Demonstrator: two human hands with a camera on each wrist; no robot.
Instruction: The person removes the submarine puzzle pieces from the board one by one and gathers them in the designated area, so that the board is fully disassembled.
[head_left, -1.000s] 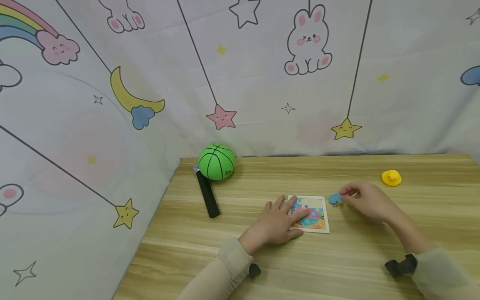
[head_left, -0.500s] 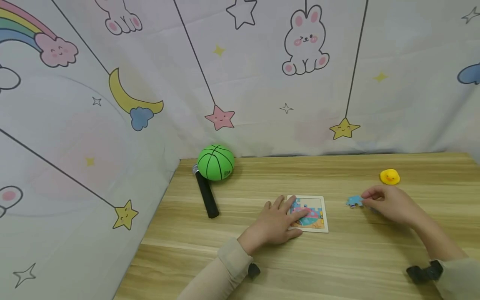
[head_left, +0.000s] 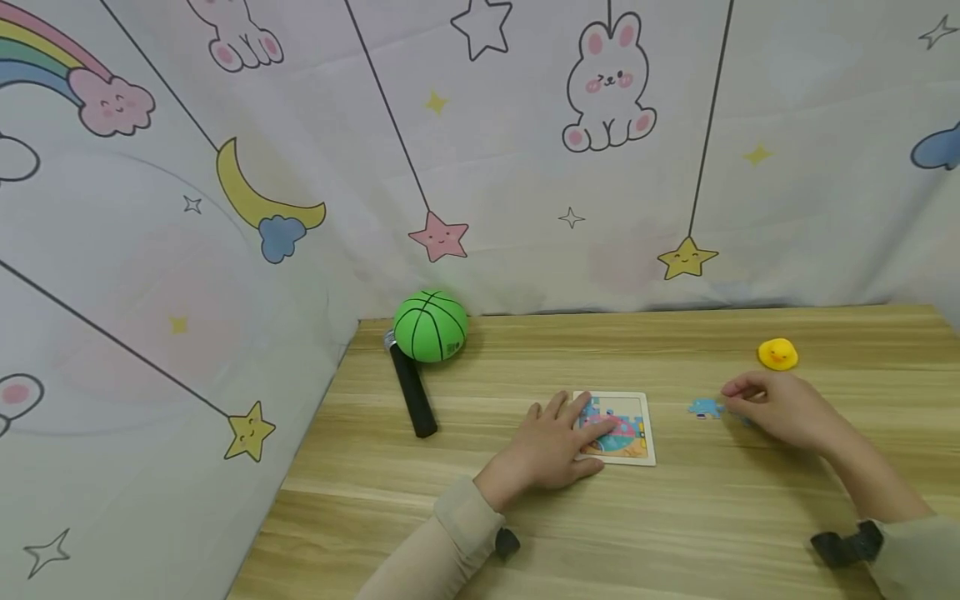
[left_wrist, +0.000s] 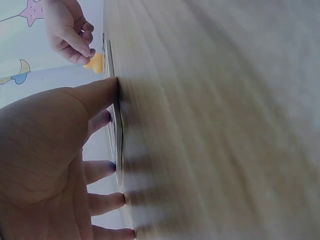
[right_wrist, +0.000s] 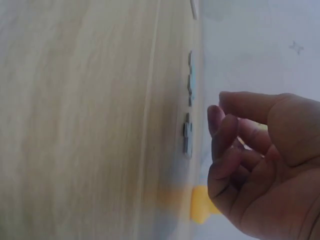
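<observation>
Fingers spread, my left hand (head_left: pixel 551 446) (left_wrist: pixel 50 155) rests on the left part of a small white-framed puzzle (head_left: pixel 651 429) (left_wrist: pixel 117 135), covering some of its picture; other fingertips touch the wood beside it. Blue and pink pieces fill much of the frame, with a bare patch at the upper right. My right hand (head_left: pixel 787 410) (right_wrist: pixel 270 160) hovers with bent, relaxed fingers and nothing between thumb and index finger. Under it, a blue piece (head_left: pixel 705 408) (right_wrist: pixel 191 80) lies flat on the table, and another piece (head_left: pixel 742 419) (right_wrist: pixel 188 136) is partly hidden by the fingers.
A yellow toy duck (head_left: pixel 777 354) (right_wrist: pixel 201 205) sits behind my right hand. At the back left, a green ball (head_left: pixel 431 327) stands against a black-handled microphone (head_left: pixel 413 392). A printed cloth (head_left: pixel 510 183) hangs behind the wooden table (head_left: pixel 600 533).
My right hand has moved right, away from the puzzle frame, carrying the blue piece, and has let it go on the table. My left hand has stayed in place.
</observation>
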